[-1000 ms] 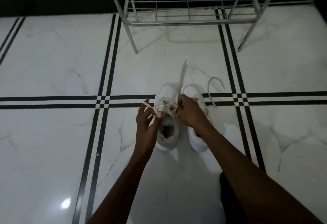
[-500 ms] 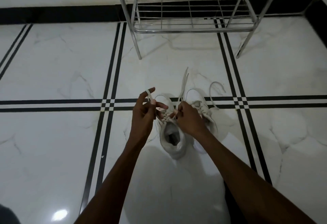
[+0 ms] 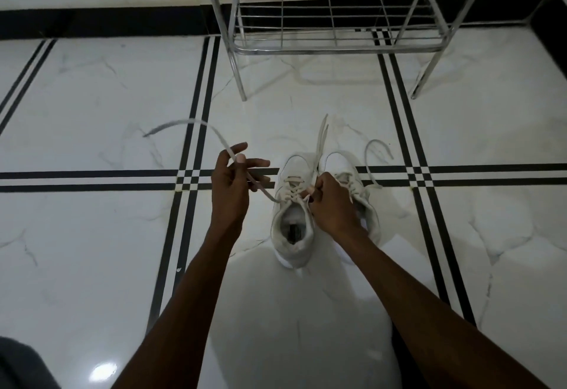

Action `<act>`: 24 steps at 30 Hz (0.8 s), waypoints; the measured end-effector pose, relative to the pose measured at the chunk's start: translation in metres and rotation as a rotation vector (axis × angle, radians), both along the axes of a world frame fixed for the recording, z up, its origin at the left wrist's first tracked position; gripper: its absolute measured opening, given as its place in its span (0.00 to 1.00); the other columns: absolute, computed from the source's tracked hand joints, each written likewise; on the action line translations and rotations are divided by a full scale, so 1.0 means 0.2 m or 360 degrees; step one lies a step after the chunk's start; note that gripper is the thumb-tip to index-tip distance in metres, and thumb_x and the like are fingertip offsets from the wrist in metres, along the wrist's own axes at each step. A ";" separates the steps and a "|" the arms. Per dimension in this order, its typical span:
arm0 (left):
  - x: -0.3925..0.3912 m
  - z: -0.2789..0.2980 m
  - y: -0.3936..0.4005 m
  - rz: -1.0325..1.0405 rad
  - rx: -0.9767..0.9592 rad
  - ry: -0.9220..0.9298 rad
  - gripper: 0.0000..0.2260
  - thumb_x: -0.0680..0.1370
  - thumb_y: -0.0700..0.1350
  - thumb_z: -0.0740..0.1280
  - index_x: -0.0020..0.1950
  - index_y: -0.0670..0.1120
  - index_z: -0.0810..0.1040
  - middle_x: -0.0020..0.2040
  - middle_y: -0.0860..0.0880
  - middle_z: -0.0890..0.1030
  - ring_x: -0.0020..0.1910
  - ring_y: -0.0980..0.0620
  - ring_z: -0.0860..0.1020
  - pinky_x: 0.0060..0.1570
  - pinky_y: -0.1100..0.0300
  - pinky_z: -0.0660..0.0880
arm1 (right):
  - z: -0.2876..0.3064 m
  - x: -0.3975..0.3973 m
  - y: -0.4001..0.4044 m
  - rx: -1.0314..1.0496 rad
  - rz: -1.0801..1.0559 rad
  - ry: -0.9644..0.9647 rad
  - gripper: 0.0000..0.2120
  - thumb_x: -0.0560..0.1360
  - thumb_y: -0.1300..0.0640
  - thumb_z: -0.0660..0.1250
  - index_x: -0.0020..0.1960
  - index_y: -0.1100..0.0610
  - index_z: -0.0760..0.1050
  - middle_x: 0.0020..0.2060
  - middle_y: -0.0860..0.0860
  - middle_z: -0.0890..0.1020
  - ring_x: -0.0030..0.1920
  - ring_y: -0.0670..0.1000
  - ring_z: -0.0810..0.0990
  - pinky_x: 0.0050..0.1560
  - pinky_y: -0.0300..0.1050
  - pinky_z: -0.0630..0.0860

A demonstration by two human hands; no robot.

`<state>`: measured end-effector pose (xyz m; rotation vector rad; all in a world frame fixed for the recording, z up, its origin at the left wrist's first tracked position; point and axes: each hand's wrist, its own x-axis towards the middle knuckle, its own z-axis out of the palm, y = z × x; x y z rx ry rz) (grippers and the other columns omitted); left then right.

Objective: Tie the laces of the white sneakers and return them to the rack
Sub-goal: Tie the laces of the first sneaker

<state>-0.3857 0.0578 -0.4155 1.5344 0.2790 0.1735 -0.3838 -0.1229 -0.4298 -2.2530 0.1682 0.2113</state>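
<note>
Two white sneakers stand side by side on the floor, toes pointing away from me. The left sneaker [image 3: 293,229] shows its open collar; the right sneaker [image 3: 365,201] is partly hidden behind my right wrist. My left hand [image 3: 233,186] pinches one lace end [image 3: 184,123] of the left sneaker, pulled out to the left so its tail arcs in the air. My right hand [image 3: 329,203] grips the other lace end [image 3: 320,140] at the top eyelets; it runs straight forward. The right sneaker's lace [image 3: 376,150] lies loose on the floor.
A metal shoe rack [image 3: 334,17] with a wire bottom shelf stands against the wall, just beyond the sneakers. The floor is white marble tile with black stripes [image 3: 92,180]. A dark patch of fabric [image 3: 21,364] shows at the bottom left corner.
My left hand has moved left and drawn its lace end out of the shoe, so the tail now swings wide. My right hand has stayed at the eyelets. The view has tilted up slightly.
</note>
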 end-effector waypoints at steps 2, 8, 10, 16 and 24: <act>-0.02 -0.05 0.00 0.0075 -0.0094 0.0157 0.14 0.87 0.49 0.58 0.66 0.42 0.74 0.53 0.44 0.88 0.46 0.51 0.86 0.43 0.58 0.79 | -0.02 0.01 -0.01 0.0018 0.0018 0.0024 0.07 0.78 0.62 0.65 0.45 0.58 0.66 0.40 0.53 0.78 0.42 0.51 0.75 0.29 0.31 0.62; -0.12 -0.20 -0.08 -0.0099 0.0021 0.0634 0.19 0.83 0.62 0.60 0.57 0.51 0.82 0.56 0.51 0.84 0.58 0.52 0.81 0.51 0.56 0.78 | -0.08 0.05 -0.01 0.0109 0.0037 0.0042 0.08 0.81 0.59 0.62 0.44 0.56 0.66 0.44 0.50 0.86 0.46 0.49 0.82 0.39 0.44 0.73; -0.15 -0.23 -0.12 -0.0151 0.0121 0.0626 0.15 0.80 0.60 0.67 0.52 0.51 0.85 0.50 0.53 0.86 0.51 0.55 0.83 0.51 0.57 0.79 | -0.09 0.06 -0.01 0.0083 0.0040 0.0055 0.07 0.81 0.59 0.61 0.45 0.56 0.67 0.42 0.48 0.84 0.43 0.49 0.80 0.36 0.42 0.70; -0.16 -0.29 -0.13 -0.0112 0.0394 0.0381 0.10 0.76 0.49 0.76 0.54 0.46 0.86 0.49 0.50 0.87 0.51 0.52 0.84 0.53 0.53 0.83 | -0.12 0.03 -0.05 0.0294 0.0121 0.0083 0.07 0.77 0.53 0.69 0.48 0.58 0.76 0.46 0.51 0.85 0.47 0.49 0.83 0.49 0.46 0.78; -0.09 -0.26 -0.12 -0.0293 0.1116 0.0106 0.08 0.80 0.43 0.70 0.44 0.48 0.74 0.43 0.47 0.84 0.43 0.47 0.82 0.44 0.44 0.80 | -0.15 0.03 -0.03 0.0124 0.0131 -0.0139 0.09 0.78 0.58 0.69 0.41 0.57 0.72 0.32 0.46 0.77 0.34 0.43 0.75 0.34 0.34 0.69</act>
